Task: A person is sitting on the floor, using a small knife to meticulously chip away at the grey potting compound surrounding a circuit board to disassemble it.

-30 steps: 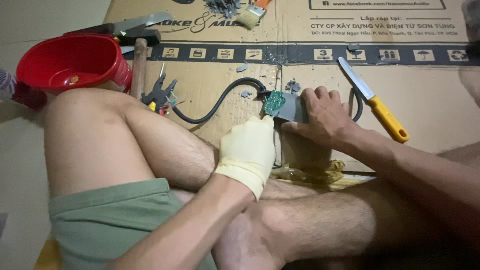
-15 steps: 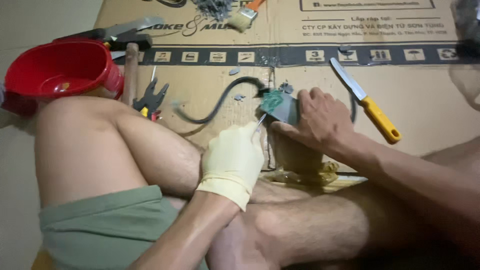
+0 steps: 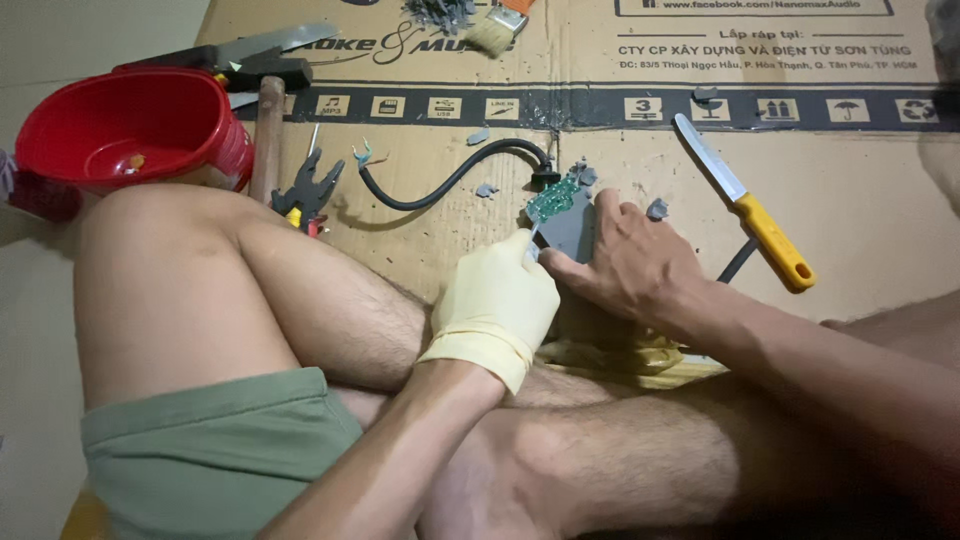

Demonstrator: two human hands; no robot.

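Note:
My left hand (image 3: 495, 300), in a pale yellow rubber glove, is closed around a thin metal tool whose tip (image 3: 531, 238) touches the lower edge of a small green circuit board (image 3: 553, 200). The board sits on a grey casing (image 3: 572, 235). My bare right hand (image 3: 630, 265) grips that casing from the right and presses it down on the cardboard. A black cable (image 3: 440, 185) with bared wire ends runs from the casing's top toward the left. Both hands work just past my crossed legs.
A yellow-handled knife (image 3: 745, 215) lies right of the hands. Pliers (image 3: 305, 190), a wooden hammer handle (image 3: 267, 135), a red plastic bowl (image 3: 120, 130) and shears (image 3: 240, 55) are at the left. A brush (image 3: 495, 30) and grey scraps lie further off. A yellow glove (image 3: 610, 355) lies under my right forearm.
Both hands stay on the casing and board. Only the view shifts slightly, and the tool tip remains at the board's edge.

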